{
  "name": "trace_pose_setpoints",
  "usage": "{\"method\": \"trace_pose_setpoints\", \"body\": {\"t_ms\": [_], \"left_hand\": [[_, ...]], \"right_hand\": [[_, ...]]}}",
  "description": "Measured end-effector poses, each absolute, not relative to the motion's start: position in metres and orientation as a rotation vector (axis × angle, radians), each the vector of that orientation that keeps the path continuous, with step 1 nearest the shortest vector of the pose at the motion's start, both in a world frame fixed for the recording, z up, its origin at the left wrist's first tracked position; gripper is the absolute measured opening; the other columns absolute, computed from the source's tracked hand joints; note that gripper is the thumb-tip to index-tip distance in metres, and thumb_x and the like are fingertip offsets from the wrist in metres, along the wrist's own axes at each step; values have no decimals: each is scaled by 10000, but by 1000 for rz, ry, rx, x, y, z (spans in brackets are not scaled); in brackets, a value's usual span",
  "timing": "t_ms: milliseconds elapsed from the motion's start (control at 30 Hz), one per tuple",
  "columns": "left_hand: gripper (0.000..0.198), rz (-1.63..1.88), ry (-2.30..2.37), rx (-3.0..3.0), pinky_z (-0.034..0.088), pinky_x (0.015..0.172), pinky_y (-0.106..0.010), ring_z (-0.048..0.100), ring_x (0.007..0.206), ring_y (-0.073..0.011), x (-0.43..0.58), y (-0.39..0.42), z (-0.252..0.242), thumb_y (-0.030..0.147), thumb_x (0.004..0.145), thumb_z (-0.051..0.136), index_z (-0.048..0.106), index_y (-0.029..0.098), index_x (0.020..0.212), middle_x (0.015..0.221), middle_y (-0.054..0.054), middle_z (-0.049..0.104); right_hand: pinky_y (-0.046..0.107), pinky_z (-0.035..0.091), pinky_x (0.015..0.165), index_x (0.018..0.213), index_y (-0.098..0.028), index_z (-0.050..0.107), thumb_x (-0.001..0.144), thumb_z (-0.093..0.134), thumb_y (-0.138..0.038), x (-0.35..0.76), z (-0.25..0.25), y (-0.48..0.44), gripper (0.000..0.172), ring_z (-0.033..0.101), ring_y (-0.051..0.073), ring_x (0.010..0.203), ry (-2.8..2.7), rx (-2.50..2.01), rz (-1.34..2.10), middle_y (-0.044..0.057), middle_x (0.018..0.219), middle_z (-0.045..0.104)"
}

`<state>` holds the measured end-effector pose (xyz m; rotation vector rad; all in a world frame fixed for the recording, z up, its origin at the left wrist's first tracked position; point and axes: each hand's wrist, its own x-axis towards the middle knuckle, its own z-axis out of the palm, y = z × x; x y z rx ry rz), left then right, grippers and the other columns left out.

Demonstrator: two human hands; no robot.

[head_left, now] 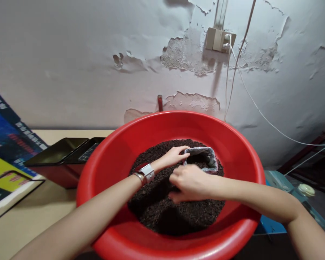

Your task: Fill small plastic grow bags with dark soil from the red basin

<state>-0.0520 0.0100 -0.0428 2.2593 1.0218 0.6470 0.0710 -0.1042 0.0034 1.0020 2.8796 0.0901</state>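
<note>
A wide red plastic tub (108,144) holds a bed of dark, crumbly soil (154,202). Inside it, at the far right of the soil, stands a small open-topped bag (213,161) of thin, silvery see-through plastic, with dark soil inside. My left hand (174,156), with a watch and bracelet at the wrist, pinches the left edge of the bag's rim. Just in front of the bag, my right hand (192,180) is curled low over the soil, thumb to the left. Slight blur and the back of the hand hide what its fingers hold.
Left of the tub, dark rectangular containers (56,159) stand on a pale tabletop (40,206) beside a colourful printed board (11,141). Behind is a peeling wall (97,72) with a socket (218,39) and hanging white cables (256,104). Bluish plastic items (281,184) lie to the right.
</note>
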Motion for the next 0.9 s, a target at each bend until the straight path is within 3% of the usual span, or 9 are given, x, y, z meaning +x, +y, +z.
{"method": "trace_pose_setpoints", "body": {"t_ms": [67, 133, 200, 267, 333, 500, 600, 733, 900], "left_hand": [[480, 619, 1050, 2258, 472, 900, -323, 632, 954, -223, -53, 7, -39, 402, 839, 487, 605, 155, 1233, 1086, -60, 702], [490, 604, 1060, 2263, 467, 899, -316, 628, 966, -223, -53, 4, -36, 409, 841, 473, 607, 149, 1234, 1101, -65, 695], [495, 594, 1070, 2263, 462, 899, -310, 626, 974, -224, -53, 2, -34, 410, 838, 467, 608, 150, 1235, 1115, -66, 692], [495, 595, 1071, 2262, 459, 900, -307, 626, 974, -223, -53, 1, -33, 409, 835, 464, 610, 154, 1232, 1133, -64, 687], [495, 601, 1062, 2264, 458, 904, -308, 626, 972, -222, -53, 2, -34, 409, 832, 465, 612, 156, 1232, 1144, -64, 685], [494, 622, 1050, 2282, 451, 924, -319, 624, 978, -223, -53, 7, -40, 407, 835, 472, 608, 160, 1241, 1162, -65, 680], [487, 608, 1057, 2284, 452, 922, -318, 623, 984, -222, -52, 6, -38, 401, 842, 471, 604, 162, 1244, 1151, -64, 684], [479, 580, 1066, 2292, 458, 902, -305, 624, 982, -221, -52, 2, -34, 382, 847, 471, 598, 156, 1250, 1115, -68, 693], [457, 583, 1071, 2294, 462, 894, -310, 624, 974, -220, -52, 1, -32, 369, 847, 476, 604, 168, 1238, 1106, -62, 696]], "right_hand": [[442, 531, 802, 1209, -98, 554, 832, 573, -558, 68, -22, -112, 595, 609, 321, 1017, 2852, 699, -183, 201, 1178, 602], [562, 516, 835, 1377, -113, 420, 793, 617, -565, 68, -55, -113, 765, 472, 421, 1235, 2784, 583, -272, 263, 1431, 395], [666, 473, 851, 1470, -156, 294, 817, 592, -542, 70, -89, -111, 814, 286, 471, 1367, 2737, 590, -327, 263, 1544, 196], [694, 454, 861, 1508, -197, 207, 843, 547, -547, 73, -114, -107, 825, 219, 471, 1398, 2757, 598, -379, 249, 1565, 132], [658, 484, 846, 1510, -201, 197, 837, 552, -550, 75, -128, -104, 837, 295, 472, 1359, 2807, 595, -364, 259, 1540, 193], [497, 569, 743, 1378, -119, 398, 784, 668, -464, 73, -131, -102, 738, 544, 397, 1137, 2828, 695, -201, 258, 1297, 474], [480, 578, 717, 1303, -109, 465, 770, 679, -499, 72, -127, -103, 694, 612, 377, 1054, 2746, 779, -194, 253, 1245, 519], [460, 584, 673, 1349, -158, 441, 815, 600, -562, 70, -116, -104, 688, 686, 343, 932, 2624, 846, -235, 230, 1257, 550], [453, 572, 680, 1360, -169, 476, 823, 538, -636, 67, -107, -102, 714, 689, 364, 940, 2467, 895, -352, 199, 1063, 680]]}}
